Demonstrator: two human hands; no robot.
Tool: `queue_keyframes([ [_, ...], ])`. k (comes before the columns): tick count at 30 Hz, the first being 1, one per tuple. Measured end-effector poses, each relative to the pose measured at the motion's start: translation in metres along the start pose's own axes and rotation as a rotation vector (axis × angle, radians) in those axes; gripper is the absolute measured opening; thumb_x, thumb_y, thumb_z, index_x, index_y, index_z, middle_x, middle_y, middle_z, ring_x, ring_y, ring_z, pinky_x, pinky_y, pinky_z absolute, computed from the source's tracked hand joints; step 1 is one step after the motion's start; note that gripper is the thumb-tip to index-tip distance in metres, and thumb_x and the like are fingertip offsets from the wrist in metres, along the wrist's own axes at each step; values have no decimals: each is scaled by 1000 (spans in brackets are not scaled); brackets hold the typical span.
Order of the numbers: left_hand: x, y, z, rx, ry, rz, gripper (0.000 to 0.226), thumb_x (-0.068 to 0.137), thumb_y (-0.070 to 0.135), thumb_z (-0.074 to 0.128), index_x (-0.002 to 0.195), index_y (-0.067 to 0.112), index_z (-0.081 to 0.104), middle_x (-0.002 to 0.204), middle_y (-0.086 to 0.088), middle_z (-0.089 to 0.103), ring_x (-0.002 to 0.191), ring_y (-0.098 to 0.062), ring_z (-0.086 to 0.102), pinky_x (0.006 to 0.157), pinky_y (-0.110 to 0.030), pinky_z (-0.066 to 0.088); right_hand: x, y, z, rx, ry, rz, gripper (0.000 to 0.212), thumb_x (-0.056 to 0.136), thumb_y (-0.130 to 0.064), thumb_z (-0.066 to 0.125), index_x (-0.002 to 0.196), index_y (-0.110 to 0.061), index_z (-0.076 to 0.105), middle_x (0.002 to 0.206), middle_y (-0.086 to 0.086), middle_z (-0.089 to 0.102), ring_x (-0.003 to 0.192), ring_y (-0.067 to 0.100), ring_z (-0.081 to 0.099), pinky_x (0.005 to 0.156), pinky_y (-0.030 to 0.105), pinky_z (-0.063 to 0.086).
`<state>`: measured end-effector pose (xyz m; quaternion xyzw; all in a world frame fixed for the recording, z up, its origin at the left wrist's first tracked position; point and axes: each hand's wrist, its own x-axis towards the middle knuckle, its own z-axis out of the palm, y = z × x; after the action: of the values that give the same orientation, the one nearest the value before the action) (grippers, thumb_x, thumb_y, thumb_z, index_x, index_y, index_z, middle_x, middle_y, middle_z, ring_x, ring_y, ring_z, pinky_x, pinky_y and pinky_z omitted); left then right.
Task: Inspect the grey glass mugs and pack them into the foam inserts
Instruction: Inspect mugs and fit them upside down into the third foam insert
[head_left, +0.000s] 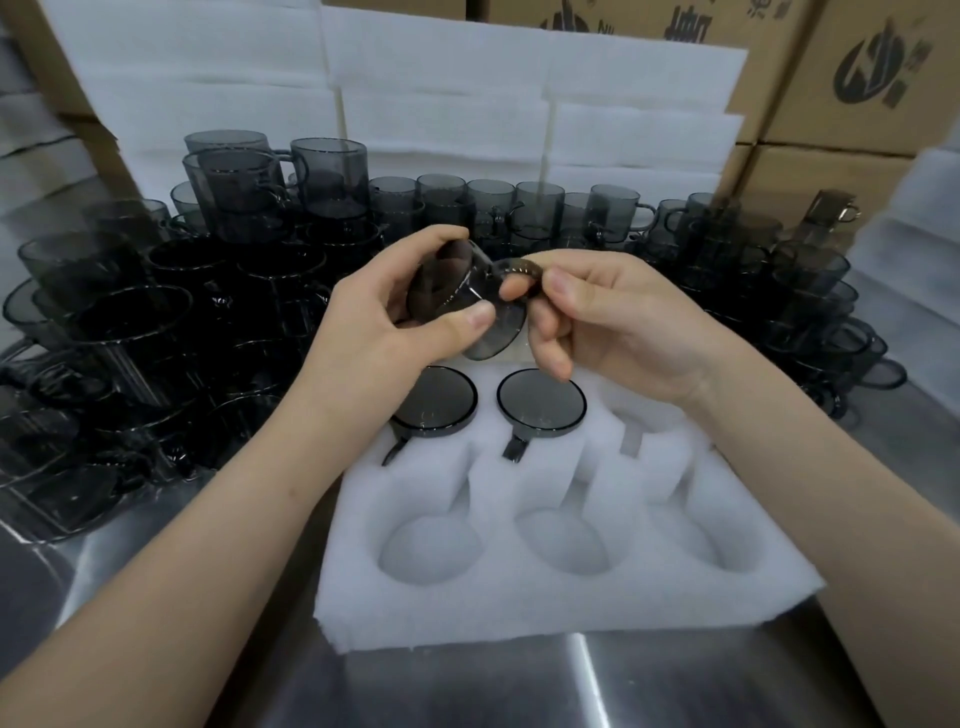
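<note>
Brushed steel tabletop (467, 691) carries a white foam insert (545, 608) with a soft, grainy surface, cut with six round cavities, each with a narrow slot. Above its far row the left hand (374, 322) grips the held mug (452, 301), thumb pressed on the smooth, smoky, see-through wall and fingers curled over the far side. The right hand (613, 317) pinches the loop handle (519, 270) between thumb and curled fingers. This mug hangs tilted, clear of the foam. Two packed mugs (441, 400) (542, 400) sit in the far-left and far-middle cavities, showing flat dark discs, handles in the slots. Loose grey mugs (208, 291) crowd left, far and right, some stacked. Behind stand white foam sheets (441, 104) and brown cardboard boxes (857, 78).
</note>
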<state>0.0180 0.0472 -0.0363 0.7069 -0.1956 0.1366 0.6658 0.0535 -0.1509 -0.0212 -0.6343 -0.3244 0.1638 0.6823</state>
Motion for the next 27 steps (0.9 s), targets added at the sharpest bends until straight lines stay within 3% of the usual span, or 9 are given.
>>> queue_keyframes([
  [6,-1,2,2,66,-19,6,50,73,21,72,121,24,60,112,5,66,106,-2,61,92,-20,47,0,1,0,11,5,11,23,89,-28,52,77,-19,70,60,-2,55,42,13,52,47,21,41],
  [10,-3,4,6,188,-9,48,53,70,21,73,120,30,58,105,10,64,96,4,59,90,-16,46,1,1,3,-65,43,49,36,95,-36,49,64,-21,58,58,-3,41,44,11,42,49,22,31],
  [15,-3,3,8,367,6,63,64,68,24,81,127,33,56,109,8,62,105,-7,58,99,-22,43,3,0,9,-232,155,76,38,93,-36,43,58,-20,43,54,-3,35,44,13,37,51,23,29],
  [17,-3,2,8,432,-1,84,66,72,19,84,130,32,56,106,12,60,105,-4,56,99,-19,41,3,0,12,-357,194,72,43,96,-37,42,58,-19,38,50,-5,36,44,13,37,51,22,30],
  [20,-3,3,9,507,-12,124,66,70,29,80,131,31,55,109,15,59,106,1,53,95,-9,36,4,0,15,-447,250,27,51,100,-36,43,52,-20,35,47,-4,34,45,14,35,51,23,31],
  [23,-3,3,10,545,-20,152,67,69,29,79,132,29,55,114,13,59,109,-1,52,97,-9,35,4,1,17,-448,291,-1,56,96,-40,46,44,-20,39,44,-5,34,45,15,33,48,21,32],
  [27,-2,2,9,561,24,140,67,72,17,83,131,29,56,112,11,58,110,-8,53,100,-18,37,5,4,14,-439,312,-3,50,89,-48,50,50,-20,64,48,10,46,43,11,44,50,18,37],
])
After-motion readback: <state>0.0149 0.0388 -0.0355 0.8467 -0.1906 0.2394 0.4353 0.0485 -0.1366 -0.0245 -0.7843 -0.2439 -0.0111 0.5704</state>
